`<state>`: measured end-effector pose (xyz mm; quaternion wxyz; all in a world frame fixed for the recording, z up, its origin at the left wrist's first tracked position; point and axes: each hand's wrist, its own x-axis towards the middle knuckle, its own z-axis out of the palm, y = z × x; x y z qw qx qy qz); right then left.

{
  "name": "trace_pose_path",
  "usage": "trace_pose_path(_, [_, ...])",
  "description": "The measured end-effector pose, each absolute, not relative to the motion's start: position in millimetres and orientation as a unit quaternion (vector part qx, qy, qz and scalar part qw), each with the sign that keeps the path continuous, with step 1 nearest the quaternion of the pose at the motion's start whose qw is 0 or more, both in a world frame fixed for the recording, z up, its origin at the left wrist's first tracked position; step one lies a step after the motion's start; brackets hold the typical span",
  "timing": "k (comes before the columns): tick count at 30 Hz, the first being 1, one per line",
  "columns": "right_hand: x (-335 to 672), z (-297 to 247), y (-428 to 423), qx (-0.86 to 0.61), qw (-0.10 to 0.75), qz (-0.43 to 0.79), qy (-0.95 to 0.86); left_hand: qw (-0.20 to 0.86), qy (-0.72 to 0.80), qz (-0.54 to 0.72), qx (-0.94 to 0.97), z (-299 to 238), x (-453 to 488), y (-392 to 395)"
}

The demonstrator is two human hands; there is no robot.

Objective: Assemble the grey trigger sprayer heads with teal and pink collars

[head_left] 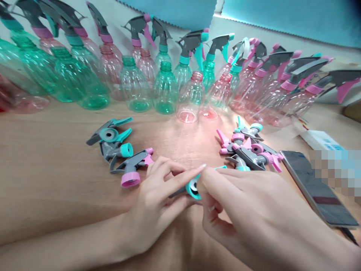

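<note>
Low over the front of the table, my left hand (153,195) is closed round a grey trigger spray head (190,191), its turquoise collar turned up toward me. A white ring shows inside that collar. My right hand (242,199) is bent in a pinch at the collar's right side; its knuckles hide what the fingertips hold, if anything. Left of my hands lie several loose spray heads, among them one with a pink collar (130,179) and one with a turquoise collar (108,134). A heap of pink and turquoise spray heads (251,152) rests beyond my right hand.
Along the back stand several clear green bottles (165,90) and pink bottles (190,99), some open-necked, others topped with spray heads. A phone (318,188) with a cable lies at the right, near a white box (324,140). Bare wooden tabletop (56,158) shows at left.
</note>
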<state>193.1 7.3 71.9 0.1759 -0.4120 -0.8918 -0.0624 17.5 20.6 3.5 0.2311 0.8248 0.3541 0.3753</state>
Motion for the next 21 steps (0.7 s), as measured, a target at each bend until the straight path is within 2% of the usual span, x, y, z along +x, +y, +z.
trace_pose_path(21, [188.3,66.9,18.1,-0.395,0.168,-0.052,-0.901,0.286,0.356,0.364,0.812,4.5,18.9,22.6])
